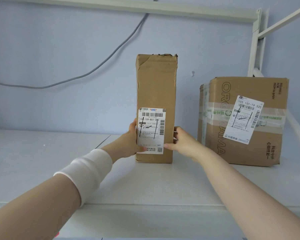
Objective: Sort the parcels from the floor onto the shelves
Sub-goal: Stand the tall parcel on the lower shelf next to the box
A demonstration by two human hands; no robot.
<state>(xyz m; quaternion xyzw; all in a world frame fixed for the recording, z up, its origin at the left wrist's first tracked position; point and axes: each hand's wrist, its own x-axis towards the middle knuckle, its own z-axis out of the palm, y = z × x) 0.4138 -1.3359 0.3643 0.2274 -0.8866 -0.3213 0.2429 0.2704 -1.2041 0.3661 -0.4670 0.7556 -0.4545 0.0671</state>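
White shelf (pixel 42 161), tall parcel (pixel 156 87) upright (label (pixel 151 130) forward), left hand (pixel 133 135), right hand (pixel 182 141), fingers (pixel 175 134) clasping its sides

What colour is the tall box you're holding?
The tall box is brown, seen best in the head view.

Left arm (pixel 47 194): outstretched, white-sleeved.
Left hand (pixel 134 134): clasped left side of parcel (pixel 156 84), thumb forward.
Right hand (pixel 182 141): arm bare, clasped right side.

The tall brown cardboard parcel (pixel 156 84) carries a white paper label (pixel 151 130) striped with black barcodes and pen strokes. The squat brown cardboard box (pixel 267 153) wears pale tape (pixel 213 113) printed green (probably a logo). White metal shelf (pixel 42 161), pale blue wall (pixel 59 49), grey cable (pixel 111 47).
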